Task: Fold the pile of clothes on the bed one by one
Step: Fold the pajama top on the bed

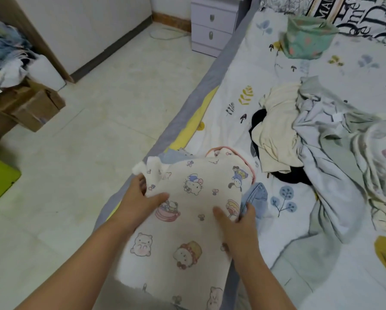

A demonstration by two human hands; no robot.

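Cream garment [187, 211] with cartoon prints held at the near edge of the bed [265, 70], partly hanging over the bed's side toward the floor [93, 121]. Fabric looks soft and thick; prints include a cat figure with a bow, small bears, a cup-shaped drawing, tiny cherries. Pink trim shows along its far curved edge. A fuzzy white inner side turns out at the upper left corner.

Left hand [140, 202] grips the garment's left edge; thumb lies on top of the cloth, the other fingers curled under it. Right hand [239, 229] grips the right edge the same way, thumb on the printed face, fingers wrapped behind the fold.

A piece of blue denim [258, 198] lies under and just beside the garment on its right.

Pile of unfolded clothes [310, 135] sits farther along the bed, apart from the held piece: a pale yellow top over something black, then grey-blue and light green cloth in loose heaps. Bed sheet is white with leaf and tree prints.

A green patterned fabric item [306, 39] stands near the pillows. White nightstand [212, 25] by the bed head. Cardboard boxes [28, 108] on the floor at left.
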